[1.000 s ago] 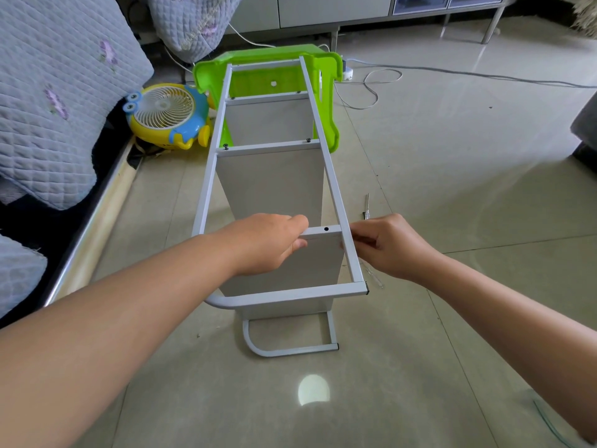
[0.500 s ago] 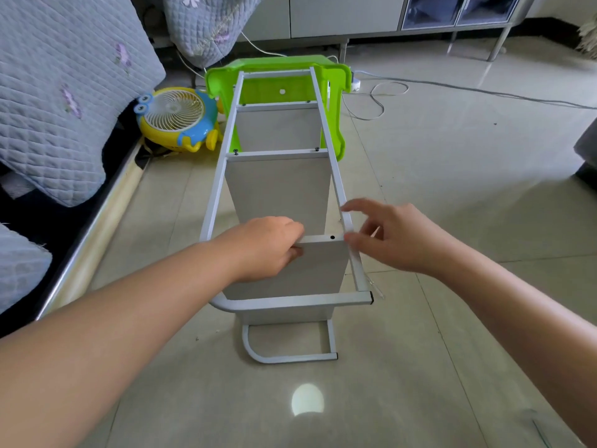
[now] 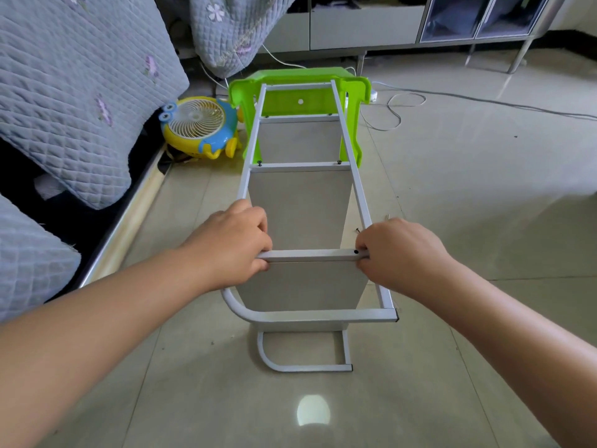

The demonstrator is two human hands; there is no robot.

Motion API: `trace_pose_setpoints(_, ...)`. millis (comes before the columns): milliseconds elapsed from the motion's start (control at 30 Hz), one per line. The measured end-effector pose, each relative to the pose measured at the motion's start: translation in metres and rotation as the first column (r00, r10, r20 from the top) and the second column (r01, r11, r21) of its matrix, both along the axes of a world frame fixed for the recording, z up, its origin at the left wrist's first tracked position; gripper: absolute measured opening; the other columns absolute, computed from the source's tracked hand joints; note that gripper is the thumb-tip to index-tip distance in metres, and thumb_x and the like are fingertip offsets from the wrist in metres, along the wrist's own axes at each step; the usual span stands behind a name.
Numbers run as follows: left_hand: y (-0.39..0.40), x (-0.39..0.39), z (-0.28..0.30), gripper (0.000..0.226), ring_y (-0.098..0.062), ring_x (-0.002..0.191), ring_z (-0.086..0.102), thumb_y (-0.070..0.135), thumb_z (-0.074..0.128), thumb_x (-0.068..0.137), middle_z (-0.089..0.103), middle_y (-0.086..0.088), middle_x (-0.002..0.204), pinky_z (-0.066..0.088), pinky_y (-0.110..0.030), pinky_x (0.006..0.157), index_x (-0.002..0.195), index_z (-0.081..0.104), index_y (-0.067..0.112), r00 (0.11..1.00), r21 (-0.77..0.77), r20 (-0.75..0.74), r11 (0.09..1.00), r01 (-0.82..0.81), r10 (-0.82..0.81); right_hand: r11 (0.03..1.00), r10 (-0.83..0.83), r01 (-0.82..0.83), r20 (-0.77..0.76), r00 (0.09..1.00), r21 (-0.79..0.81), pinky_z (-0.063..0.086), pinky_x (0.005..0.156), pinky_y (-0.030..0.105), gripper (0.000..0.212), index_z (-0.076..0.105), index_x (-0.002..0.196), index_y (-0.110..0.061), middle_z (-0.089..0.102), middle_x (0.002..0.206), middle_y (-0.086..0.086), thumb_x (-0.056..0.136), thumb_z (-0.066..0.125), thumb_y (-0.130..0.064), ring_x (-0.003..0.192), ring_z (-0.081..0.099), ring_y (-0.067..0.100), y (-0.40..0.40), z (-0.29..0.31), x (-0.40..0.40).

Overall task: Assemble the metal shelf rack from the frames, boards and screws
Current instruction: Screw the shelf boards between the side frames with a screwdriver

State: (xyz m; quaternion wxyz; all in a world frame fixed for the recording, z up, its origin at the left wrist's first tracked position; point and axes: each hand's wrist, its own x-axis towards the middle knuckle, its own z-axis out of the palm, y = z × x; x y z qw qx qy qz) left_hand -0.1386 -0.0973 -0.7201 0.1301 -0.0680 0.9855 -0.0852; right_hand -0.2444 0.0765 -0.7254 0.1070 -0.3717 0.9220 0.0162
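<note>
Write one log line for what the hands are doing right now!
left hand: grips crossbar left end | right hand: grips right end | rack: on its side, far end on green stool | screw hole empty

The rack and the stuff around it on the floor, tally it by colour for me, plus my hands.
White or grey: 1, the rack
Green: 1, the stool behind the rack's far end
Yellow and blue: 1, the fan
Hands: 2, left hand and right hand, both gripping the near crossbar
Total: 5
</note>
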Motion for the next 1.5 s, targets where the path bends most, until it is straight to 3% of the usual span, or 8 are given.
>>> trace_pose_setpoints(100,0.003,0.007,0.003,0.028,-0.023,0.114,0.028,0.044,0.049,0.091,0.025,-0.001,0.099,0.039,-0.030,0.093,0.110,0.062,0.027,0.976,-0.033,0.048,0.977,-0.210,0.211,0.999,-0.002,0.003,-0.010,1.000,0.051,0.023,0.044,0.019,0.026,0.038,0.061,-0.017,0.037,0.065,-0.001,0.085,0.046,-0.008,0.057,0.041,0.017,-0.003,0.002,0.000)
trace_pose_setpoints(200,0.003,0.008,0.006,0.028,-0.025,0.097,0.040,0.040,0.046,0.094,0.030,-0.004,0.095,0.043,-0.029,0.087,0.110,0.061,0.021,0.923,-0.048,0.131,0.932,-0.359,0.362,0.998,-0.001,0.001,0.005,1.000,0.064,0.024,0.044,0.019,0.027,0.038,0.060,-0.017,0.038,0.065,-0.001,0.084,0.046,-0.007,0.054,0.036,0.014,-0.005,0.003,-0.003)
trace_pose_setpoints(333,0.001,0.003,0.005,0.019,-0.024,0.081,0.049,0.026,0.046,0.095,0.045,-0.002,0.077,0.037,-0.026,0.065,0.090,0.058,0.012,0.916,-0.019,0.171,0.931,-0.366,0.363,0.999,-0.004,0.003,0.027,1.000,0.049,0.024,0.045,0.019,0.027,0.039,0.059,-0.015,0.038,0.063,0.000,0.084,0.048,-0.008,0.053,0.035,0.014,-0.006,0.004,-0.005)
trace_pose_setpoints(600,0.000,0.001,0.002,0.035,-0.023,0.074,0.047,0.011,0.049,0.091,0.039,0.000,0.066,0.035,-0.027,0.060,0.060,0.035,0.015,0.913,-0.041,0.159,0.926,-0.375,0.377,0.998,-0.033,0.036,0.079,0.996,-0.043,0.026,0.045,0.018,0.007,0.061,0.077,-0.010,0.045,0.064,0.002,0.081,0.056,-0.013,0.063,0.044,0.022,-0.006,0.002,-0.013)
trace_pose_setpoints(800,0.009,-0.001,0.003,0.032,-0.024,0.075,0.044,0.004,0.044,0.093,0.034,-0.001,0.066,0.036,-0.028,0.062,0.063,0.033,0.011,0.899,-0.061,0.156,0.912,-0.405,0.410,0.997,-0.053,0.056,0.063,0.997,-0.055,0.028,0.046,0.018,0.014,0.066,0.090,-0.008,0.050,0.072,0.004,0.081,0.056,-0.011,0.066,0.046,0.022,-0.007,0.000,-0.014)
trace_pose_setpoints(933,0.012,-0.003,0.005,0.011,-0.024,0.076,0.043,0.002,0.043,0.091,0.032,-0.002,0.065,0.036,-0.027,0.064,0.088,0.053,0.006,0.900,-0.081,0.171,0.916,-0.394,0.402,0.997,-0.047,0.050,0.050,0.998,-0.057,0.027,0.045,0.018,0.012,0.065,0.087,-0.007,0.049,0.071,0.004,0.081,0.056,-0.011,0.066,0.045,0.023,-0.009,-0.001,-0.015)
trace_pose_setpoints(1000,0.013,-0.003,0.006,0.017,-0.024,0.076,0.042,-0.002,0.041,0.090,0.032,-0.003,0.065,0.035,-0.026,0.063,0.098,0.056,0.003,0.900,-0.093,0.182,0.918,-0.386,0.397,0.997,-0.050,0.053,0.041,0.998,-0.058,0.027,0.045,0.018,0.013,0.065,0.088,-0.006,0.048,0.071,0.004,0.081,0.056,-0.011,0.065,0.044,0.022,-0.009,-0.002,-0.016)
trace_pose_setpoints(1500,0.005,-0.002,-0.002,0.015,-0.024,0.079,0.043,0.002,0.041,0.091,0.043,-0.005,0.080,0.038,-0.028,0.064,0.094,0.055,0.008,0.906,-0.049,0.100,0.912,-0.407,0.410,0.993,-0.074,0.074,0.001,0.997,-0.096,0.027,0.046,0.017,0.019,0.066,0.092,-0.009,0.049,0.074,0.002,0.079,0.053,-0.007,0.065,0.044,0.022,-0.009,-0.004,-0.015)
